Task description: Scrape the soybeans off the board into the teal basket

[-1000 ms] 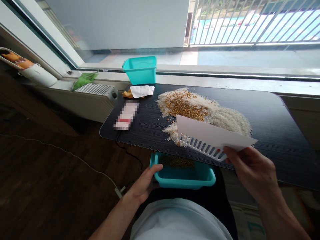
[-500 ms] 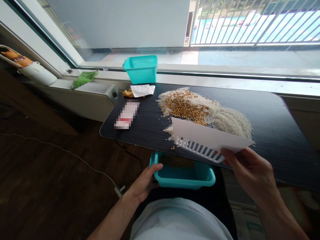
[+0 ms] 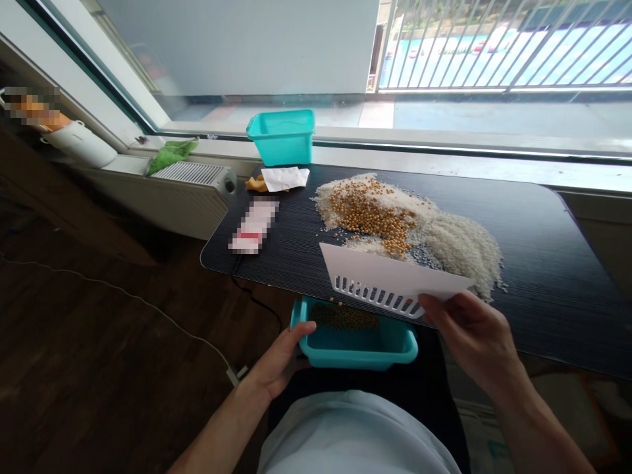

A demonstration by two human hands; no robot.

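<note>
My right hand (image 3: 469, 336) grips the right end of a white slotted scraper (image 3: 390, 280) standing on edge near the front of the black table (image 3: 543, 224). Behind it lies a heap of white rice (image 3: 459, 247) mixed with yellow soybeans (image 3: 368, 210). A few beans sit at the table's front edge beside the scraper. My left hand (image 3: 281, 359) holds the left rim of a teal tub (image 3: 355, 342) just below the table edge; soybeans cover its far part.
A second teal tub (image 3: 282, 136) stands on the window sill behind the table. A white paper (image 3: 284, 178) and a blurred packet (image 3: 253, 226) lie on the table's left. A white radiator (image 3: 172, 191) and a cable on the dark floor (image 3: 148, 309) are to the left.
The scraper has slid left and toward the front edge, pushing beans and rice along; a few beans now sit at the edge. The tub and my left hand shifted slightly left.
</note>
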